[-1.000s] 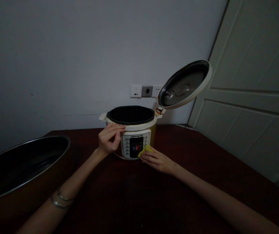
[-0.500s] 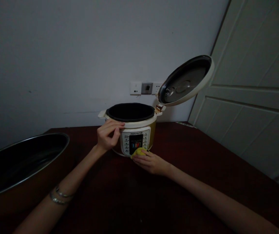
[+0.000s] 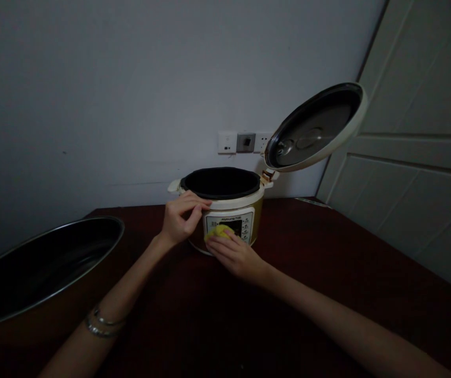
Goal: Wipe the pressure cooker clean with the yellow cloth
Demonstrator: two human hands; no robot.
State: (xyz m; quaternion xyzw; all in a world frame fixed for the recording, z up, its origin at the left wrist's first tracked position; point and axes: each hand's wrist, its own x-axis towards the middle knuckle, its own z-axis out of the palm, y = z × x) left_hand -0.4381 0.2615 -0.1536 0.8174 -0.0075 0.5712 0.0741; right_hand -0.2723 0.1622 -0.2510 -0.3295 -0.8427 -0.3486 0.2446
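Note:
A white and gold electric pressure cooker (image 3: 257,218) stands on the table with its round lid (image 3: 320,126) tilted up at the right. Its dark inner pot (image 3: 221,181) shows from above. My left hand (image 3: 180,218) holds the cooker's upper front edge at the left, fingers on the rim and thumb just below. In my right hand (image 3: 239,257) is a bunched yellow cloth (image 3: 220,231), pressed against the left part of the control panel (image 3: 247,226). The cloth and fingers cover part of the display and the left buttons.
A large dark-lined pot (image 3: 103,257) with a metal rim is at the left, close to my left forearm. Wall sockets (image 3: 244,142) sit behind the cooker. A panelled white door (image 3: 398,199) borders the dark red table (image 3: 312,252) on the right.
My right hand has moved the yellow cloth up and left across the control panel. My left hand keeps its place on the rim. The whole view has shifted slightly.

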